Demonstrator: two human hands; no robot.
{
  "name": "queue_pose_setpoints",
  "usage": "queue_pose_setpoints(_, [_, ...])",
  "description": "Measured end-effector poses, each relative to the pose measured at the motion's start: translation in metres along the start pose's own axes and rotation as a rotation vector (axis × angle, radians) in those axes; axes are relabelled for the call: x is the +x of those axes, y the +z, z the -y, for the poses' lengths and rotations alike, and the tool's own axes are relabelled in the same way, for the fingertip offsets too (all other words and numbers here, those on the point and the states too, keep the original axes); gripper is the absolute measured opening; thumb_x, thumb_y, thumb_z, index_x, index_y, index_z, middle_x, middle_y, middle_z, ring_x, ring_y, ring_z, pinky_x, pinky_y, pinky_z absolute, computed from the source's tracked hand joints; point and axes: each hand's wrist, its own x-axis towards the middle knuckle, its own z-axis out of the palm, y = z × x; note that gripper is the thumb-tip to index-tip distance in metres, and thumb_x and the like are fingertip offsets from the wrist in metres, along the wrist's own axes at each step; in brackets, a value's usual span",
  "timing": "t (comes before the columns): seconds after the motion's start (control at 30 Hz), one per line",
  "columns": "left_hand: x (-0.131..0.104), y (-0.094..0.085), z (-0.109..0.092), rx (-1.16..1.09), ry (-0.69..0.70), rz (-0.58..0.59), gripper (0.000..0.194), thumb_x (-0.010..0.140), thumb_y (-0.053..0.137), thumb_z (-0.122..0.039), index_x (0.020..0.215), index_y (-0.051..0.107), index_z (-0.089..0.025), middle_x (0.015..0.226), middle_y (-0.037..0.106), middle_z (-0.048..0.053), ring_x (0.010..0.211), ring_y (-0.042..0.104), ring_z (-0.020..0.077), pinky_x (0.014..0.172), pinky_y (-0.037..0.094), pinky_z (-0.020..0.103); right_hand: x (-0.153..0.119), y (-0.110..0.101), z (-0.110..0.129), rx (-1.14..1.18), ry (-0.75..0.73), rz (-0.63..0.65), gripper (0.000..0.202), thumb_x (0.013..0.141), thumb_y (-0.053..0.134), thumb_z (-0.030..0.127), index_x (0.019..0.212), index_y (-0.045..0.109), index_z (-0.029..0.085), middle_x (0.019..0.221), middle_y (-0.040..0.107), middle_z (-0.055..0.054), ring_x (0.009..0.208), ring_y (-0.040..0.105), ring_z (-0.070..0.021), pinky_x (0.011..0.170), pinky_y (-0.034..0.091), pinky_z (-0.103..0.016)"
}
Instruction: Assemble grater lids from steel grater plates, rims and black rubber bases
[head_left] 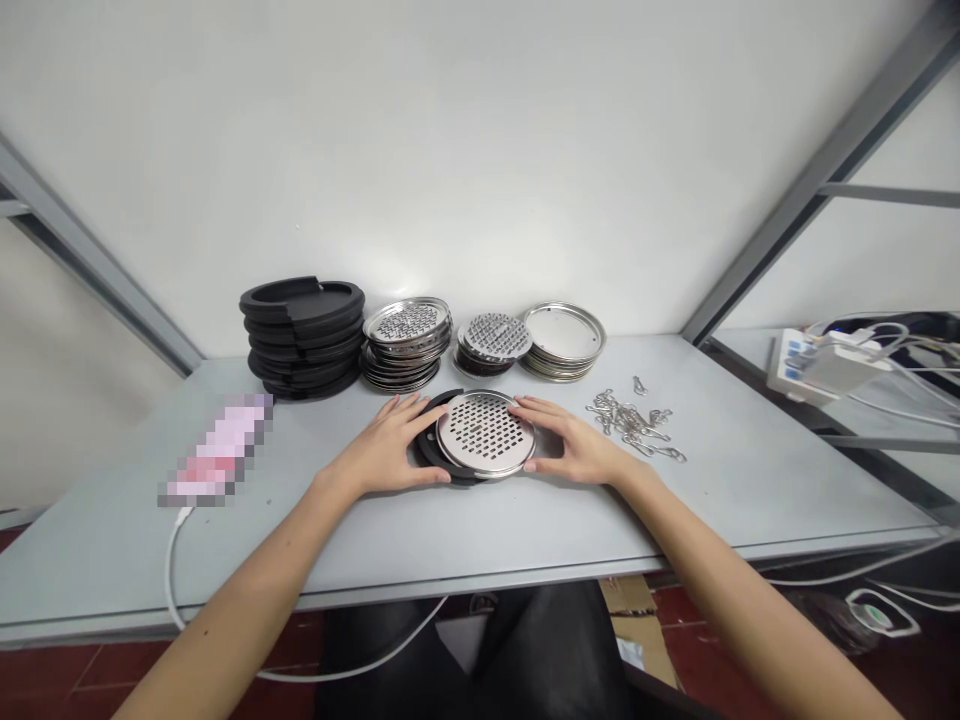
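Observation:
A round metal plate (486,433) with several small slots lies on the table, partly inside a black C-shaped ring (433,452) that shows at its left. My left hand (394,445) curves around the ring's outer left side, fingers at the back and thumb at the front. On the opposite side, my right hand (574,440) grips the plate's right edge between its fingers and thumb. The plate's right part sticks out of the ring's gap. The underside of both pieces is hidden.
Along the wall stand a stack of black rings (304,345), stacked slotted metal discs (407,345), smaller slotted discs (495,340) and shallow metal pans (564,340). Small wire clips (630,420) lie scattered at right. A blurred phone-like object (217,450) with a white cable (172,560) lies left.

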Motion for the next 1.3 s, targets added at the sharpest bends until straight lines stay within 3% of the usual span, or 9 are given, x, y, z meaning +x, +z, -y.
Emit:
queue_pose_setpoints(0.23, [-0.001, 0.005, -0.003, -0.047, -0.035, -0.010, 0.093, 0.069, 0.066, -0.072, 0.146, 0.040, -0.028, 0.154, 0.034, 0.014, 0.141, 0.030, 0.0375, 0.114, 0.027, 0.055, -0.001, 0.001, -0.001, -0.016, 0.022, -0.012, 0.088, 0.066, 0.079, 0.056, 0.142, 0.048, 0.023, 0.150, 0.042, -0.016, 0.138, 0.039, -0.0361, 0.114, 0.032, -0.055])
queue_pose_setpoints(0.43, [-0.001, 0.004, -0.006, -0.089, -0.040, -0.001, 0.083, 0.069, 0.068, -0.070, 0.139, 0.050, -0.030, 0.153, 0.035, 0.013, 0.141, 0.031, 0.0383, 0.113, 0.029, 0.056, 0.000, 0.001, 0.002, 0.001, 0.028, 0.000, 0.087, 0.067, 0.078, 0.056, 0.141, 0.050, 0.020, 0.150, 0.040, -0.018, 0.137, 0.040, -0.0366, 0.114, 0.032, -0.055])
queue_pose_setpoints(0.8, [0.001, 0.006, -0.007, -0.135, -0.052, -0.044, 0.082, 0.061, 0.074, -0.070, 0.129, 0.062, -0.025, 0.147, 0.044, 0.016, 0.135, 0.038, 0.0412, 0.110, 0.032, 0.059, 0.001, 0.006, 0.006, 0.035, 0.018, 0.005, 0.087, 0.066, 0.079, 0.054, 0.141, 0.049, 0.022, 0.151, 0.040, -0.017, 0.137, 0.040, -0.0380, 0.113, 0.033, -0.056])
queue_pose_setpoints(0.93, [0.001, 0.007, -0.008, -0.123, -0.061, -0.052, 0.092, 0.059, 0.075, -0.070, 0.137, 0.054, -0.025, 0.147, 0.045, 0.015, 0.136, 0.038, 0.0423, 0.110, 0.034, 0.058, 0.002, 0.007, 0.007, 0.033, 0.009, 0.026, 0.088, 0.068, 0.077, 0.055, 0.143, 0.046, 0.020, 0.152, 0.036, -0.017, 0.138, 0.038, -0.0368, 0.114, 0.032, -0.055])
queue_pose_setpoints(1.07, [0.003, 0.005, -0.010, -0.160, 0.037, -0.104, 0.104, 0.061, 0.077, -0.066, 0.147, 0.037, -0.023, 0.144, 0.049, 0.013, 0.132, 0.044, 0.0372, 0.111, 0.036, 0.052, 0.003, 0.008, 0.009, 0.042, -0.008, 0.028, 0.087, 0.070, 0.076, 0.054, 0.144, 0.045, 0.020, 0.153, 0.035, -0.017, 0.139, 0.037, -0.0362, 0.114, 0.031, -0.055])
queue_pose_setpoints(1.3, [0.005, 0.009, -0.011, -0.198, 0.069, -0.142, 0.110, 0.058, 0.079, -0.066, 0.148, 0.034, -0.021, 0.146, 0.046, 0.014, 0.132, 0.045, 0.0353, 0.112, 0.035, 0.050, 0.003, 0.009, 0.009, 0.046, -0.023, 0.029, 0.088, 0.069, 0.077, 0.054, 0.144, 0.045, 0.022, 0.153, 0.035, -0.016, 0.139, 0.037, -0.0366, 0.114, 0.031, -0.056])
